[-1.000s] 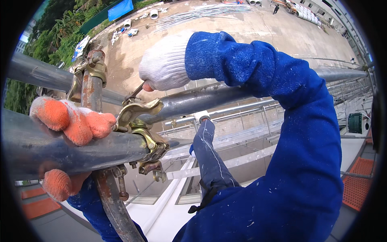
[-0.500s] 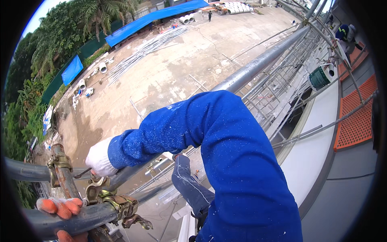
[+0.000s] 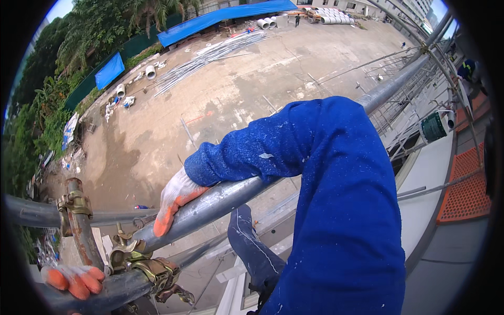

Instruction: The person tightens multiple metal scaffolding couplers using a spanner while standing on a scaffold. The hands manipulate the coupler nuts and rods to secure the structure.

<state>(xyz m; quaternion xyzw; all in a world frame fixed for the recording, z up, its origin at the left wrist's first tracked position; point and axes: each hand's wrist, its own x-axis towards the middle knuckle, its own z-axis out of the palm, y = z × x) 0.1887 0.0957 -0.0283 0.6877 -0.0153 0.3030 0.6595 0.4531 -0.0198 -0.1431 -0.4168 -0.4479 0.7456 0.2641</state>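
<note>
The person's gloved left hand point(image 3: 73, 282) wraps the lower steel pipe point(image 3: 118, 291), its fingers point(image 3: 79, 287) curled closed over the top, just beside a rusty upright tube point(image 3: 86, 236). The right hand point(image 3: 181, 199) lies along the upper steel pipe point(image 3: 228, 202), orange palm side against the metal — how tightly its partly hidden fingers close, one cannot tell — while a brass-coloured scaffold coupler point(image 3: 158, 272) sits around the lower pipe, between both hands.

R fingers point(image 3: 167, 220) on pipe point(image 3: 223, 201), clamp point(image 3: 123, 254) to L
</note>
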